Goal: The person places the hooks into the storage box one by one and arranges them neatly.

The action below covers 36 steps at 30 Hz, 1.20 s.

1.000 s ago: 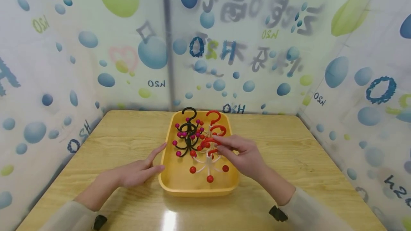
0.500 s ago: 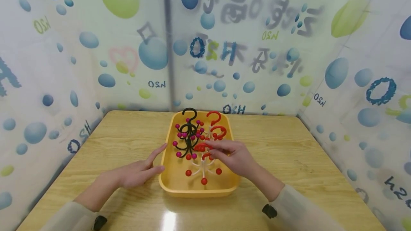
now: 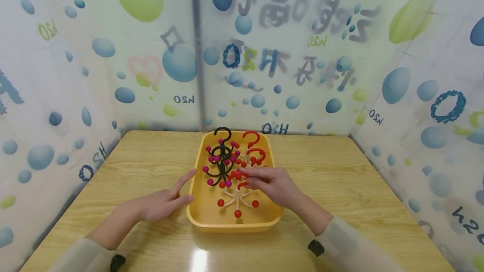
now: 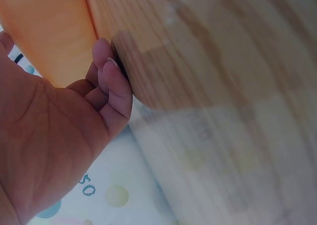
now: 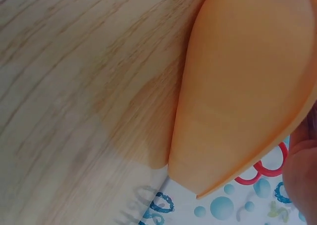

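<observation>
A yellow tray (image 3: 234,226) stands on the wooden table and holds several small hangers with ball-tipped arms. My right hand (image 3: 277,186) pinches the red hook of the nearest red-and-white hanger (image 3: 238,198) between thumb and forefinger. That hanger's white arms spread over the tray's front part, hook uppermost; whether its balls touch the floor I cannot tell. My left hand (image 3: 160,205) is at the tray's left side, index finger and thumb extended to its rim. In the left wrist view its other fingers (image 4: 116,81) bend loosely beside the tray wall (image 4: 49,31), holding nothing.
Black hangers (image 3: 222,167) with magenta balls overlap along the tray's left side. Behind the held hanger, more red hooks (image 3: 251,135) rise at the back right. A patterned curtain (image 3: 295,53) encloses the table (image 3: 340,179) at the back and sides.
My right hand has moved left and slightly toward me with the red-and-white hanger, mostly in the first half second, and shifted only slightly since. My left hand has stayed at the tray.
</observation>
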{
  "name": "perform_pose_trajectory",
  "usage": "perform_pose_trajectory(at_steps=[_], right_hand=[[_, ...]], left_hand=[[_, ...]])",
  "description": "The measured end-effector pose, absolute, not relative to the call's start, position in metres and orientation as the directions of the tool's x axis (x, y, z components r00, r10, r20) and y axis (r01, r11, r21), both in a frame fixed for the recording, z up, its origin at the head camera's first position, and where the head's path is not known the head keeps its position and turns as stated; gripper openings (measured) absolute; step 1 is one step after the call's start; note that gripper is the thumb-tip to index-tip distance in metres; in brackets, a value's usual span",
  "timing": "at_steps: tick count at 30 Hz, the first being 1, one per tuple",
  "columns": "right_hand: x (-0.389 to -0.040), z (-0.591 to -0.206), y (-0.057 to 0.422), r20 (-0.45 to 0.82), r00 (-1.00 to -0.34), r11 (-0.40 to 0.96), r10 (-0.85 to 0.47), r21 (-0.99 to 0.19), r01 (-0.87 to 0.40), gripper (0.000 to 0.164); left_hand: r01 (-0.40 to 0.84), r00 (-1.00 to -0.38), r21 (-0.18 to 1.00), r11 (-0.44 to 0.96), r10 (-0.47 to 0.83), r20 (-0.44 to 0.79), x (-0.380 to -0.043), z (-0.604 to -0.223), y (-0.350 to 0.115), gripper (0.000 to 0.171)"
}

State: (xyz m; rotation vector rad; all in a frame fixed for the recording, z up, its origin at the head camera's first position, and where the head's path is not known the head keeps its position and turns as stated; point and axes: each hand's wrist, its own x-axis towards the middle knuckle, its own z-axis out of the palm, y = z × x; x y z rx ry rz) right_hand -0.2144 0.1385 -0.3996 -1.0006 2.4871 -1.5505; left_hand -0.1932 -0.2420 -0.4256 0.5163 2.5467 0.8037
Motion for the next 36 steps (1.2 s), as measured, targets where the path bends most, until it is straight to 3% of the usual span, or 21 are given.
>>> perform_pose_trajectory(at_steps=[15,36], right_hand=[[-0.2221,-0.4006,0.1397,0.252,-0.809,0.371,-0.532,-0.789,-0.490,0.034],[-0.2214,-0.4080,0.1422,0.286,-0.797,0.365,-0.533,-0.772,-0.521,0.035]], left_hand=[[0.219,-0.844,0.612,0.760,0.462,-0.273,-0.1953,-0.4256,-0.2446,0.082],[0.235,-0.840,0.628,0.742,0.480,-0.253,-0.1929,-0.4287,-0.2448,0.082]])
